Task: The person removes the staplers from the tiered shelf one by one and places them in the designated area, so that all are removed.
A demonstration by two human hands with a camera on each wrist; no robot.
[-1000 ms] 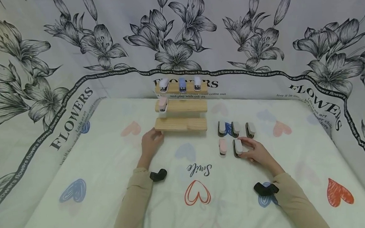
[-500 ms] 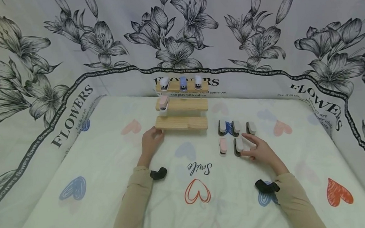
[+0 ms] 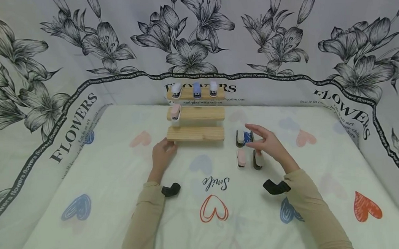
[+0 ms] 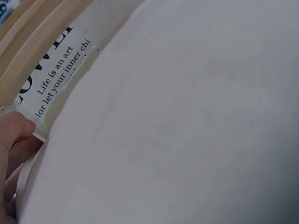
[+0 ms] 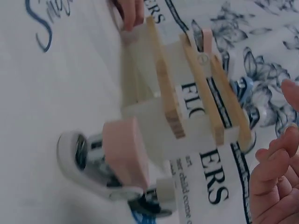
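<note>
My left hand pinches the lower left corner of a three-tier wooden rack; in the left wrist view its thumb and fingers close on a thin clear panel there. My right hand hovers with fingers spread over the mini staplers on the cloth, holding nothing. Around it stand a pale grey stapler, a pink stapler and another grey stapler, partly covered by the hand. The right wrist view shows the pink stapler up close, with my curved fingers apart from it.
On the rack's top tier sit a white stapler, a blue stapler and a second white stapler. A pink stapler sits at the left of the middle tier. Behind the rack hangs a flower-printed cloth.
My right hand has let go of the front grey stapler and moved left and away from me over the back row, now hiding staplers there. My left hand stays at the rack's corner.
</note>
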